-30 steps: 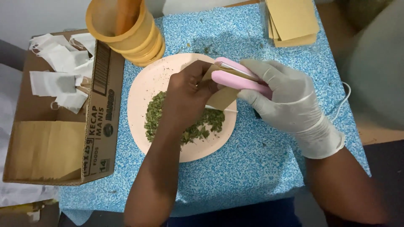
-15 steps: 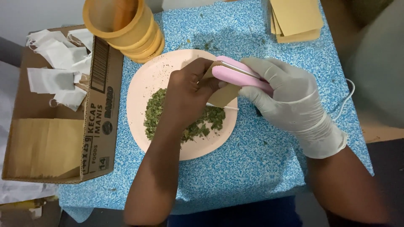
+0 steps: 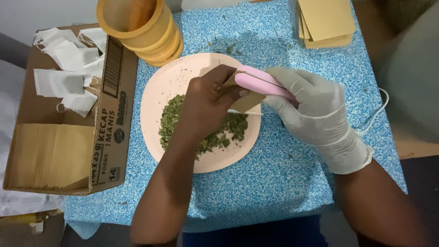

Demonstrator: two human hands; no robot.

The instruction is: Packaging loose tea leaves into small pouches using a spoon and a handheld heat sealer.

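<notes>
My bare left hand [image 3: 208,103] is curled closed around a small tan paper pouch [image 3: 244,101], holding it just above a pale pink plate [image 3: 160,87]. My right hand [image 3: 315,107], in a whitish glove, grips a pink handheld sealer [image 3: 263,84] whose tip is clamped on the pouch's upper edge; a white cord [image 3: 377,114] trails off to the right. The plate sits in the middle of a blue speckled tabletop [image 3: 274,183] and holds a loose heap of dried green leaf flakes [image 3: 176,121], partly hidden under my left hand. Behind the plate stands a nested stack of yellow-orange plastic cups [image 3: 146,32]. At the far right corner lies a stack of flat tan pouches [image 3: 327,20]. Left of the plate, an open cardboard box [image 3: 109,137] holds white paper sachets [image 3: 59,82] at its far end and flat tan paper at its near end.
</notes>
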